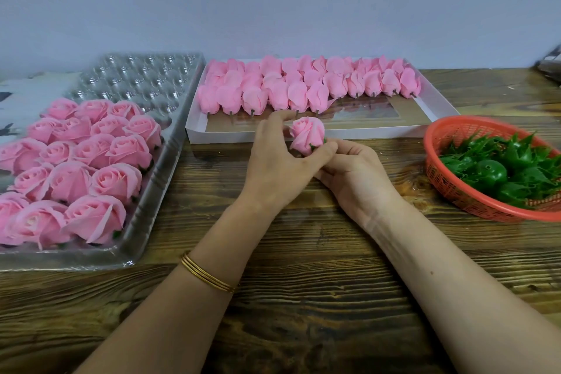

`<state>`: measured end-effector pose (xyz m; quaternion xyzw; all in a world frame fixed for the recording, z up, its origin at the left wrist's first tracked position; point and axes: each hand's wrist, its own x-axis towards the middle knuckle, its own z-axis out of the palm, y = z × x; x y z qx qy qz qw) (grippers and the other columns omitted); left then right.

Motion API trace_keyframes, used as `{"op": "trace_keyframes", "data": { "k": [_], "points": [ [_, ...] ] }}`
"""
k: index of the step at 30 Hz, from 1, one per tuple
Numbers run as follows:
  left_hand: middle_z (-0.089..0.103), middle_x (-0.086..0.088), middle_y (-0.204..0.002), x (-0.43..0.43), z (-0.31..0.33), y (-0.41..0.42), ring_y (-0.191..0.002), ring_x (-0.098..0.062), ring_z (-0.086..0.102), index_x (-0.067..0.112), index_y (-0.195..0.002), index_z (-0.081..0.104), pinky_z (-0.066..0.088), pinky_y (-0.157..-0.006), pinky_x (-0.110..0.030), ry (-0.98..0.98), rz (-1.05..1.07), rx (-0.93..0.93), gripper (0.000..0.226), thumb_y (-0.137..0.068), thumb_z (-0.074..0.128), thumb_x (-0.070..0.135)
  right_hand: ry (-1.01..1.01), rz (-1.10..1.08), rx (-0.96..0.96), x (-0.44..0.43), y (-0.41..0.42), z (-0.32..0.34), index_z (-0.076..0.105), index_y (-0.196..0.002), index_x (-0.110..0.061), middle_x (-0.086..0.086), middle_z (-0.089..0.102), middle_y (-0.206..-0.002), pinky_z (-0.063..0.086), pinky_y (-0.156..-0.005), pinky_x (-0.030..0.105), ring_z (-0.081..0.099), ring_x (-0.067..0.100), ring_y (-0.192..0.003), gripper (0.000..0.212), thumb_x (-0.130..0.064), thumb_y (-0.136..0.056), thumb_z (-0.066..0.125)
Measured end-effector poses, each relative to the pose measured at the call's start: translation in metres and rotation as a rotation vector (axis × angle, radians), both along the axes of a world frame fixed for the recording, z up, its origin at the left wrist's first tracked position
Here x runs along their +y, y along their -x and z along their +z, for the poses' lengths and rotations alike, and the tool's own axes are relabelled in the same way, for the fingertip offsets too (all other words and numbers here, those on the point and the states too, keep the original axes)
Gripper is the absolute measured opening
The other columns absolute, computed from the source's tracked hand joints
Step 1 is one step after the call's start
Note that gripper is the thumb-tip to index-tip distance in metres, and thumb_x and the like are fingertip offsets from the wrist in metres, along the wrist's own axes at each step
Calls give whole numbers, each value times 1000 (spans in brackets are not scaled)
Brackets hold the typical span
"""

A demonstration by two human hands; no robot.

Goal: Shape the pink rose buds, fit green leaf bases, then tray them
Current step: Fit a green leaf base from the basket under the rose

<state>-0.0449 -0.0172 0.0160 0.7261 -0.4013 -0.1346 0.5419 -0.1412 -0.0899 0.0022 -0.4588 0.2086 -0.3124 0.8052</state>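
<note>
Hands meet at frame centre over a dark wood-grain table. Left hand comes in from 7 o'clock, a stack of thin gold bangles on the wrist; right hand comes in from 5 o'clock, palm turned up. Between them, one pink rose bud, tilted with its opening toward 11 o'clock. A sliver of green shows at its base, at the bud's 4 o'clock, touching the fingertips. Right fingers are curled and pinch the bud's base from below; left thumb presses against the same base, while the left index finger arches over to the bud's 10 o'clock side, near the outer petals; whether it touches them cannot be told. Remaining left fingers are hidden behind the hand. At 12 o'clock from the hands, a shallow white box holds rows of closed pink buds lying on their sides, short stubs pointing toward the viewer; the box's near part is bare. At 9 o'clock, a clear plastic tray with moulded cups carries opened roses filling its near portion, green showing under some; the far cups are unfilled. At 3 o'clock, an orange mesh basket heaped with green leaf bases, well apart from the hands.
</note>
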Motion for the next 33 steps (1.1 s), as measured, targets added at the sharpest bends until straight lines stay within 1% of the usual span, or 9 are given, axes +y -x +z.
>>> {"op": "trace_keyframes", "data": {
  "k": [3, 6, 8, 11, 16, 20, 23, 28, 33],
  "points": [
    [52, 5, -121, -1, -2, 2, -105, -5, 50, 23, -131, 48, 42, -88, -19, -8, -2, -45, 62, -78, 79, 37, 61, 25, 3, 2, 1, -1, 75, -75, -5, 13, 75, -80, 56, -71, 23, 73, 19, -78, 32, 15, -84, 53],
    [53, 5, -123, -2, -4, 0, -106, -3, 48, 25, -133, 47, 36, -81, -7, -16, -17, -87, 59, -82, 75, 37, 101, 32, 33, 2, 0, -3, 72, -84, 0, 15, 75, -83, 58, -75, 27, 72, 21, -81, 24, 16, -82, 55],
    [52, 6, -125, -1, -4, 0, -107, -1, 46, 28, -135, 46, 32, -78, -4, -31, -28, -133, 59, -84, 73, 38, 135, 29, 66, 2, 0, -4, 71, -88, 0, 15, 74, -84, 59, -80, 30, 71, 23, -82, 24, 17, -80, 57],
    [53, 5, -122, 0, -5, 1, -104, -3, 46, 29, -133, 48, 34, -79, -15, -36, -36, -197, 53, -85, 70, 36, 193, 19, 107, 3, 0, -6, 71, -91, -1, 15, 74, -85, 57, -83, 33, 70, 23, -84, 28, 20, -78, 57],
    [53, 8, -108, 2, -4, 2, -94, -4, 47, 28, -111, 57, 41, -84, -29, -50, -22, -223, 29, -86, 69, 34, 252, 2, 164, 4, 0, -7, 68, -101, 3, 13, 73, -88, 55, -87, 36, 68, 22, -88, 32, 22, -78, 57],
    [51, 7, -102, 3, -2, 3, -92, -10, 50, 24, -100, 61, 44, -86, -32, -89, -14, -236, 18, -85, 70, 28, 250, -38, 197, 5, -1, -6, 64, -102, -1, 15, 71, -91, 52, -92, 39, 66, 23, -89, 34, 24, -78, 58],
    [52, 5, -101, 3, 1, 3, -92, -13, 51, 21, -95, 60, 44, -84, -34, -140, -21, -261, 14, -86, 68, 27, 201, -73, 209, 5, -2, -7, 54, -104, -5, 20, 66, -94, 51, -91, 47, 62, 28, -91, 39, 24, -78, 59],
    [52, 2, -99, 4, 3, 2, -91, -16, 50, 15, -91, 60, 44, -82, -36, -158, -25, -265, 12, -88, 66, 25, 157, -92, 195, 5, -3, -8, 47, -100, -12, 16, 66, -89, 51, -88, 51, 60, 31, -90, 45, 25, -78, 59],
    [52, 1, -100, 4, 3, 0, -90, -16, 49, 14, -94, 58, 43, -79, -35, -171, -32, -294, 9, -91, 61, 23, 164, -90, 163, 6, -3, -9, 48, -96, -12, 10, 70, -78, 55, -76, 35, 64, 23, -75, 42, 23, -78, 62]
  ]
}}
